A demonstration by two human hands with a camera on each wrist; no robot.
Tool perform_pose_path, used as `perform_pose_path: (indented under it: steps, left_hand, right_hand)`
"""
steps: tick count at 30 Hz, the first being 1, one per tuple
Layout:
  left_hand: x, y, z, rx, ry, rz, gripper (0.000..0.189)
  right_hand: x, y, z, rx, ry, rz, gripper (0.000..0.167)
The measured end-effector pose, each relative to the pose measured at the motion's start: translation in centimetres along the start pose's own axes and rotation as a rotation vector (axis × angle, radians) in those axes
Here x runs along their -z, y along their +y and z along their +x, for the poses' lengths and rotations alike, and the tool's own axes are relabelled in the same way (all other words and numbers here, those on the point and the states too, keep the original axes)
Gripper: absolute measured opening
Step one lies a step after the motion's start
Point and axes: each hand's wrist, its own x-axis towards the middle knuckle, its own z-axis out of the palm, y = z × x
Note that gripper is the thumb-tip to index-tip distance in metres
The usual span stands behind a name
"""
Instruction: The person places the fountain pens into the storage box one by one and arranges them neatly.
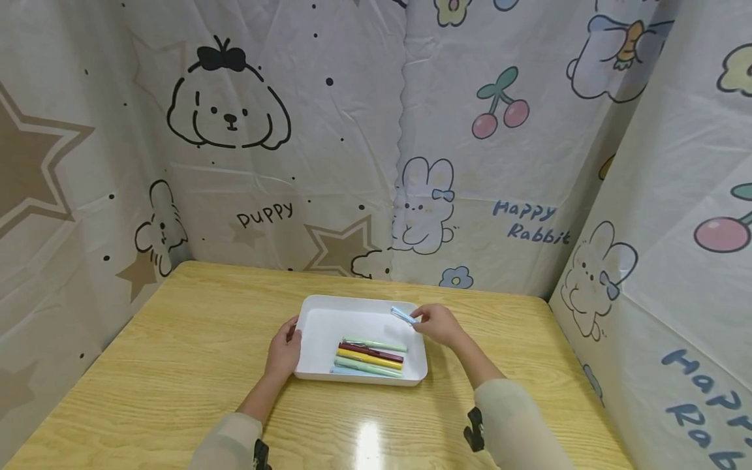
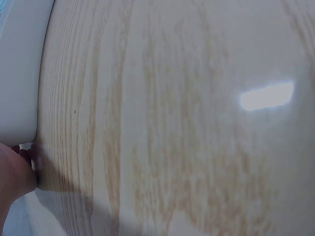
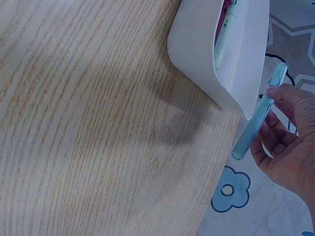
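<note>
A white tray [image 1: 326,320] sits on the wooden table. My left hand [image 1: 284,352] grips its left side, and in the left wrist view only part of that hand [image 2: 15,172] shows at the tray corner. Between thumb and fingertips, my right hand [image 1: 439,324] pinches a light blue pen [image 3: 253,128] over the tray's far right corner. Side by side in the tray's near half lie a pale green pen [image 1: 378,344], a dark red pen [image 1: 376,354], a yellow pen [image 1: 370,359], another green pen [image 1: 369,367] and a light blue pen [image 1: 352,372].
The wooden table [image 1: 223,326] reaches back to a patterned curtain [image 1: 329,176] that hangs behind it and at both sides. Light reflects off the tabletop in front of the tray.
</note>
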Motion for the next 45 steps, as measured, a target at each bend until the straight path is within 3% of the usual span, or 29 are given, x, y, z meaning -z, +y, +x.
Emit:
perform_pose_path:
  steps: [19, 45]
  left_hand:
    - [0.0, 0.0, 0.0, -0.005, 0.002, 0.004, 0.042]
    - [0.0, 0.1, 0.0, -0.01, 0.02, -0.004, 0.042]
  right_hand:
    - [-0.4, -1.6, 0.4, 0.029, -0.04, -0.05, 0.022]
    - [-2.1, -2.9, 1.0, 0.065, -0.095, -0.038, 0.021]
